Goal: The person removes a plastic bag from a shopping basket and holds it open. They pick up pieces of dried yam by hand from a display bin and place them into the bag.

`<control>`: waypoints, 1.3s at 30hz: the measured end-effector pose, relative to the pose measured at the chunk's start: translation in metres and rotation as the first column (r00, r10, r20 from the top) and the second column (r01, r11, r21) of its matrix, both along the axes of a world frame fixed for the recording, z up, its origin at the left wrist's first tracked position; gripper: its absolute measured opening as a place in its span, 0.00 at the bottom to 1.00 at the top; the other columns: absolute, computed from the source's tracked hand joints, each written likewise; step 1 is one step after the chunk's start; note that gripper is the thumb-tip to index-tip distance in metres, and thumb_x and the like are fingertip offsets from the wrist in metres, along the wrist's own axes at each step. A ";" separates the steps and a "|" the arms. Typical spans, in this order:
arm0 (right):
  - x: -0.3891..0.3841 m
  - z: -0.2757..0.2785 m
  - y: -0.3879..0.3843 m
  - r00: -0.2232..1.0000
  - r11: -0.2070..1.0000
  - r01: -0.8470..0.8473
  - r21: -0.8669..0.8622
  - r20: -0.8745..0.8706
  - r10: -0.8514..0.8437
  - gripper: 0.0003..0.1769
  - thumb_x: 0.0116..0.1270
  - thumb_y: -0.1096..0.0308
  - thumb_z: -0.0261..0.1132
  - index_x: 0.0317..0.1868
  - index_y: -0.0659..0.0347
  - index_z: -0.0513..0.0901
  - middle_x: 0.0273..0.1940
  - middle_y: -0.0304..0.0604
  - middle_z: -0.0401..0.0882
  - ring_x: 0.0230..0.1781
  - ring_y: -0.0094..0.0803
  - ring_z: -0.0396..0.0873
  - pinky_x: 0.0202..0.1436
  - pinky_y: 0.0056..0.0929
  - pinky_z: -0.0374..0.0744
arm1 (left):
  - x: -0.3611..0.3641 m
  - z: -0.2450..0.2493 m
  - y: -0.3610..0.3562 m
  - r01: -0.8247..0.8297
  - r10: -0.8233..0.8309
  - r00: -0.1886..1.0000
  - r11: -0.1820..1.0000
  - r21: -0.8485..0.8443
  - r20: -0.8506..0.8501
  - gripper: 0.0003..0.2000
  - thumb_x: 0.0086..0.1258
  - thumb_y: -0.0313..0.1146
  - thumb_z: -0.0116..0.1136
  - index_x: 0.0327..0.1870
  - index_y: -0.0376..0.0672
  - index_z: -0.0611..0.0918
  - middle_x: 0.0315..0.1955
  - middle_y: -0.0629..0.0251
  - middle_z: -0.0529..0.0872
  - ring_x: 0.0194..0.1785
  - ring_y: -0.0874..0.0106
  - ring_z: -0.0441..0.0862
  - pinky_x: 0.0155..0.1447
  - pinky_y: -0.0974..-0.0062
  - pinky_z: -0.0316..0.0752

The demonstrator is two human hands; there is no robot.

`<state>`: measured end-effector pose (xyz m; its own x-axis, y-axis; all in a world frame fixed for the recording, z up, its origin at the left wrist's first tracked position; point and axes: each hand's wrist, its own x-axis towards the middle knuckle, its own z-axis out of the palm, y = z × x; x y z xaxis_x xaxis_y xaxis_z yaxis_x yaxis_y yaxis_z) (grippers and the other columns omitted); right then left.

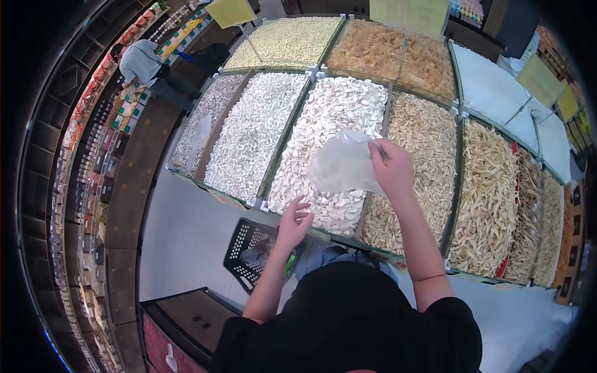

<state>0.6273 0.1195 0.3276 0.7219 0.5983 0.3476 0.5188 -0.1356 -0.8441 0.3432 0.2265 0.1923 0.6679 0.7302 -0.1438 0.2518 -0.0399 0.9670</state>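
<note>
My right hand [393, 166] is closed on the upper right edge of a thin translucent plastic bag [345, 163]. The bag hangs over a bin of flat white pieces [348, 99], close to the bin of tan dried pieces [423, 143] on its right. Lower and to the left, my left hand [294, 222] has its fingers apart and holds nothing, just over the near edge of the white bin. It does not touch the bag.
Below the bins, a black basket [239, 252] with clear bags sits left of my body. More glass-edged bins spread around, with yellow signs [540, 81] above. Another person [144, 62] bends by the left shelves. A dark-framed bin [199, 317] stands at the lower left.
</note>
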 end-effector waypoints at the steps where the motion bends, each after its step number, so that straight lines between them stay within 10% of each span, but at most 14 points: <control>1: -0.003 0.002 -0.002 1.000 0.998 0.019 0.064 -0.024 -0.017 0.10 0.73 0.63 0.66 0.41 0.61 0.88 0.33 0.53 0.85 0.34 0.49 0.85 0.39 0.42 0.80 | -0.002 -0.005 0.004 -0.007 0.007 1.000 1.000 -0.011 0.003 0.31 0.73 0.28 0.66 0.76 0.40 0.69 0.59 0.54 0.83 0.52 0.70 0.86 0.53 0.73 0.84; 4: 0.002 0.001 -0.004 0.991 0.989 0.006 -0.147 0.131 0.014 0.08 0.71 0.66 0.68 0.42 0.62 0.88 0.32 0.51 0.85 0.30 0.45 0.83 0.36 0.37 0.79 | 0.002 -0.022 0.018 -0.043 0.042 0.999 0.998 -0.039 -0.022 0.25 0.73 0.29 0.66 0.70 0.38 0.75 0.56 0.57 0.85 0.51 0.72 0.86 0.51 0.74 0.83; 13: -0.026 -0.002 -0.023 0.957 0.996 0.072 0.046 -0.283 -0.056 0.12 0.79 0.66 0.63 0.45 0.67 0.88 0.29 0.36 0.84 0.29 0.19 0.78 0.35 0.23 0.75 | 0.050 -0.035 0.053 -0.168 0.181 0.983 0.951 -0.260 0.027 0.22 0.78 0.40 0.63 0.65 0.36 0.79 0.51 0.62 0.85 0.50 0.74 0.85 0.50 0.74 0.82; 22: -0.034 -0.034 -0.049 0.723 0.886 0.343 0.313 -0.690 -0.036 0.15 0.84 0.66 0.58 0.59 0.67 0.81 0.49 0.35 0.84 0.48 0.19 0.80 0.54 0.23 0.78 | 0.048 -0.039 0.071 0.057 0.024 0.972 0.941 -0.335 0.232 0.15 0.72 0.26 0.68 0.57 0.34 0.85 0.42 0.66 0.91 0.43 0.80 0.85 0.47 0.82 0.77; 31: -0.040 -0.052 -0.085 0.660 0.871 0.449 0.199 -0.731 -0.173 0.15 0.84 0.63 0.57 0.60 0.64 0.81 0.53 0.37 0.84 0.53 0.24 0.80 0.59 0.28 0.79 | 0.044 -0.058 0.111 0.185 -0.147 0.977 0.944 -0.273 0.153 0.09 0.73 0.27 0.68 0.50 0.36 0.88 0.37 0.70 0.90 0.37 0.84 0.82 0.41 0.83 0.75; 34: -0.049 -0.058 -0.091 0.606 0.840 0.487 0.240 -0.785 -0.127 0.15 0.84 0.63 0.57 0.60 0.63 0.80 0.55 0.38 0.84 0.55 0.26 0.80 0.61 0.31 0.79 | 0.048 -0.064 0.118 0.026 0.135 0.937 0.893 -0.450 0.322 0.08 0.74 0.27 0.66 0.51 0.38 0.87 0.43 0.67 0.90 0.41 0.82 0.83 0.44 0.81 0.79; 39: -0.082 -0.050 -0.079 0.538 0.782 0.543 0.306 -0.842 -0.045 0.18 0.86 0.62 0.53 0.67 0.62 0.76 0.63 0.41 0.81 0.62 0.32 0.79 0.68 0.36 0.77 | 0.031 -0.109 0.112 0.225 -0.034 0.966 0.598 -0.769 0.256 0.32 0.85 0.60 0.39 0.64 0.36 0.78 0.57 0.58 0.86 0.58 0.71 0.84 0.57 0.72 0.82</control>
